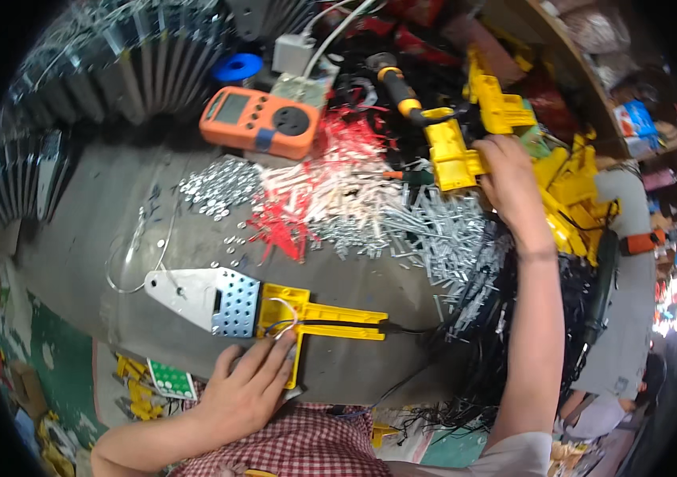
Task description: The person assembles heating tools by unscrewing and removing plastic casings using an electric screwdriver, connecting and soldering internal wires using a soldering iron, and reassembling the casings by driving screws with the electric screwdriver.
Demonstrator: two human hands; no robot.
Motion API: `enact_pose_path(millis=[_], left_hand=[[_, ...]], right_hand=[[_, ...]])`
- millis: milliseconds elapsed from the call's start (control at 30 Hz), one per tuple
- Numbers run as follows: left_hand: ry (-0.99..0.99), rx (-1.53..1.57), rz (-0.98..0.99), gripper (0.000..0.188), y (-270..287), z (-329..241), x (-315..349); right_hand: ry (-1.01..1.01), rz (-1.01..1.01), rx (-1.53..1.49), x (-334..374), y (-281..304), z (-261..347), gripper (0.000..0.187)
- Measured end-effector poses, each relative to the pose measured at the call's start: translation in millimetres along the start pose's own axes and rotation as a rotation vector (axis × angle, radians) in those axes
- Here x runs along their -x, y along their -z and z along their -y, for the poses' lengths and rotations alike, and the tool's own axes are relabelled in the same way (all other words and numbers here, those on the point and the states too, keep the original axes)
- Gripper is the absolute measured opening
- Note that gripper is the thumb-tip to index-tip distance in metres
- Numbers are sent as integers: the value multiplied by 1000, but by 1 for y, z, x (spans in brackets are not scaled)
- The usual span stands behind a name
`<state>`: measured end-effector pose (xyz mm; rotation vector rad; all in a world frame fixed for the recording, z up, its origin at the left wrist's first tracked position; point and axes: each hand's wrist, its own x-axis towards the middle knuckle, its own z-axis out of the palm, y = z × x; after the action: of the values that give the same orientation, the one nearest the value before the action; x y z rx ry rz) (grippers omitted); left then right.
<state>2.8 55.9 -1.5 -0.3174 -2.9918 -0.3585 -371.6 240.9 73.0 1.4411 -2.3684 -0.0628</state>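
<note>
On the bench near me lies a yellow plastic handle shell, its inside facing up, with a black cord along its grip and thin red, blue and white wires in its wider part. A flat metal blade with a perforated plate joins its left end. My left hand rests on the shell's near edge, fingers stretched over the wires. Farther right, my right hand has its fingers curled on another yellow shell piece, beside the pile of yellow housings; its fingertips are partly hidden.
Loose screws, red and white sleeves and metal nuts lie in heaps mid-bench. Behind them stand an orange meter and a black-and-yellow screwdriver. Black cords pile at right; metal blades stand in rows far left.
</note>
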Motion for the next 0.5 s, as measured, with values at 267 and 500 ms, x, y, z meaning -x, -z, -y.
enact_pose_path(millis=[267,500], left_hand=[[8,101,-4,56,-3,2,-1],[7,74,0,44,-5,2,4]], right_hand=[[-565,473,-483,50,11,139,46],[-370,59,-1797,100,26,167,38]])
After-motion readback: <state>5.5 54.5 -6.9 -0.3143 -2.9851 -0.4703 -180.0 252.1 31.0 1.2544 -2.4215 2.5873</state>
